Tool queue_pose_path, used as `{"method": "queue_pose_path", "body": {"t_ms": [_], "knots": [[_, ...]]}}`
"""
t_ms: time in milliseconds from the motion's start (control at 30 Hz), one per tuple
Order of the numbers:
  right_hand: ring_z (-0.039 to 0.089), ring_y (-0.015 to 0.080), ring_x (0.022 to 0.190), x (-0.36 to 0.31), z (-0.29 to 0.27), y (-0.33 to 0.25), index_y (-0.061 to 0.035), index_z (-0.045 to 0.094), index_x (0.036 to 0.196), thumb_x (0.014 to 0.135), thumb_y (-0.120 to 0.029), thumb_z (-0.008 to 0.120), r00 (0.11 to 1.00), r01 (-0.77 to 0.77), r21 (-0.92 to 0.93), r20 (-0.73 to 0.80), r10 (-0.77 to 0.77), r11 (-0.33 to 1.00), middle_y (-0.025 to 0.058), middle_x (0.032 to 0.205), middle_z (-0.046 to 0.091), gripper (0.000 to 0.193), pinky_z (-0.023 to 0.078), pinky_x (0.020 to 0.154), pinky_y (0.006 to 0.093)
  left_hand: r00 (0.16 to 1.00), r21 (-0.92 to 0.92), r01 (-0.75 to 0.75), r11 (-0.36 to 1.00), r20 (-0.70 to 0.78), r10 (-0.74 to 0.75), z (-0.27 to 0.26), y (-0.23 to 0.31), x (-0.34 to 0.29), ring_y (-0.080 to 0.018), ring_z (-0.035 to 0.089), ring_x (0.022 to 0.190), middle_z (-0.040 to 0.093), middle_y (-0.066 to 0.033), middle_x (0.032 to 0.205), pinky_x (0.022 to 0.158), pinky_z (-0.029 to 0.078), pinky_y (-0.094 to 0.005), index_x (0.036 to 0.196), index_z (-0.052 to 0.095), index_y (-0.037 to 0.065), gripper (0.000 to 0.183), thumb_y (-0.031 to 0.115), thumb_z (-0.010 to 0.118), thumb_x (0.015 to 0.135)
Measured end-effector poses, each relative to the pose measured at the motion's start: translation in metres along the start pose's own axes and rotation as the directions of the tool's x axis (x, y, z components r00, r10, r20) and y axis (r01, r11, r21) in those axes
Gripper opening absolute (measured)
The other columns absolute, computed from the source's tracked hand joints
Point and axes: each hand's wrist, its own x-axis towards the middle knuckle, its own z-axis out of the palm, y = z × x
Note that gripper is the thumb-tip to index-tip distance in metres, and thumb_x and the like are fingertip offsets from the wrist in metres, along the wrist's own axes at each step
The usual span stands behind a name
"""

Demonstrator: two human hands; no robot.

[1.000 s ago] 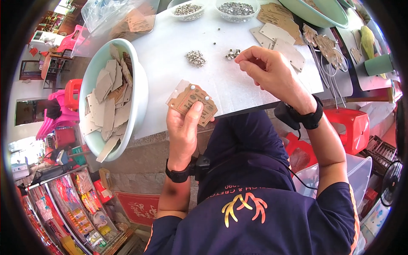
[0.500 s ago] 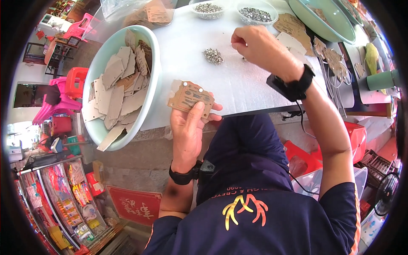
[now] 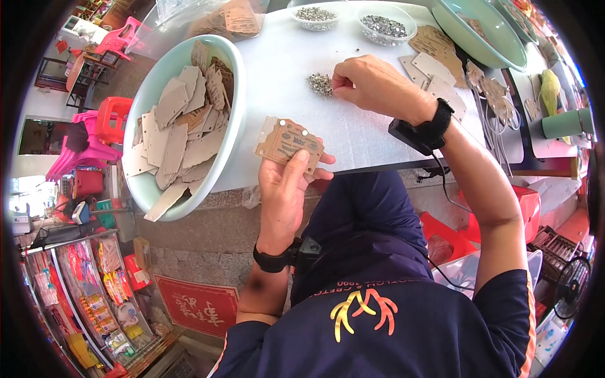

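My left hand (image 3: 285,195) grips a brown printed cardboard card (image 3: 287,143) near the table's front edge, thumb flat on its face. Two round silver-white studs sit along the card's upper edge. A paler card edge shows behind it at the left. My right hand (image 3: 378,88) is bent over the table, its fingertips pinched together at the right side of a small heap of metal fasteners (image 3: 319,84). What lies between those fingertips is hidden.
A pale green basin (image 3: 237,120) full of grey cards stands at left. Two clear bowls of metal pieces, a silver one (image 3: 315,26) and a darker one (image 3: 384,41), stand at the back. Loose cards (image 3: 435,66) and another green basin (image 3: 513,53) are at right.
My right hand has come down and left from above the table to the fastener heap. The left hand still holds the card, which now appears slightly farther right and tilted more.
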Motion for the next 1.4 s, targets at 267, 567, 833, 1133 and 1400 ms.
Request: {"method": "queue_pose_path", "body": {"t_ms": [267, 567, 833, 1133, 1400], "knots": [[0.063, 0.0249, 0.070, -0.021, -0.018, 0.000, -0.0005, 0.066, 0.087, 0.081, -0.012, 0.066, 0.999, 0.053, 0.121, -0.018, -0.051, 0.991, 0.0140, 0.076, 0.066, 0.013, 0.050, 0.066, 0.0336, 1.000, -0.008, 0.005, 1.000, 0.004, -0.005, 0.002, 0.000, 0.002, -0.0253, 0.066, 0.091, 0.063, -0.0157, 0.109, 0.071, 0.057, -0.0327, 0.124, 0.050, -0.001, 0.029, 0.008, 0.051, 0.096], [0.059, 0.0166, 0.062, -0.038, -0.018, -0.001, 0.0006, 0.067, 0.092, 0.083, -0.008, 0.065, 0.996, -0.050, 0.332, -0.059, 0.074, 0.942, 0.0085, 0.069, 0.063, 0.012, 0.049, 0.060, 0.0302, 0.999, -0.031, 0.038, 0.999, 0.022, -0.038, 0.008, -0.003, 0.008, -0.0267, 0.067, 0.093, 0.064, -0.0160, 0.109, 0.075, 0.056, -0.0348, 0.122, 0.052, -0.001, 0.027, 0.008, 0.051, 0.096], [0.063, 0.0270, 0.075, -0.063, -0.003, -0.005, -0.0002, 0.067, 0.091, 0.081, -0.003, 0.064, 0.997, 0.038, 0.231, -0.069, -0.022, 0.972, 0.0133, 0.085, 0.064, 0.010, 0.051, 0.068, 0.0348, 1.000, -0.092, 0.022, 0.996, 0.015, -0.021, 0.022, -0.001, 0.018, -0.0274, 0.066, 0.095, 0.064, -0.0133, 0.107, 0.081, 0.057, -0.0366, 0.120, 0.053, -0.001, 0.026, 0.005, 0.053, 0.095], [0.062, 0.0357, 0.082, -0.069, 0.005, -0.017, -0.0017, 0.064, 0.088, 0.079, -0.005, 0.065, 0.989, 0.065, -0.106, -0.126, -0.078, 0.992, 0.0140, 0.089, 0.062, 0.009, 0.050, 0.070, 0.0426, 0.998, -0.105, 0.063, 0.992, -0.003, -0.064, 0.029, -0.005, 0.022, -0.0142, 0.058, 0.093, 0.062, -0.0032, 0.107, 0.079, 0.045, -0.0309, 0.121, 0.055, 0.010, 0.031, 0.007, 0.061, 0.091], [0.062, 0.0345, 0.082, -0.069, -0.001, -0.014, -0.0025, 0.065, 0.085, 0.081, -0.010, 0.066, 0.991, -0.015, -0.166, -0.136, -0.007, 0.986, 0.0133, 0.090, 0.062, 0.008, 0.049, 0.072, 0.0429, 0.995, -0.189, 0.089, 0.978, 0.063, -0.079, 0.037, 0.000, 0.021, -0.0114, 0.055, 0.078, 0.061, -0.0031, 0.094, 0.065, 0.044, -0.0277, 0.116, 0.055, 0.006, 0.022, 0.013, 0.058, 0.095]]}}
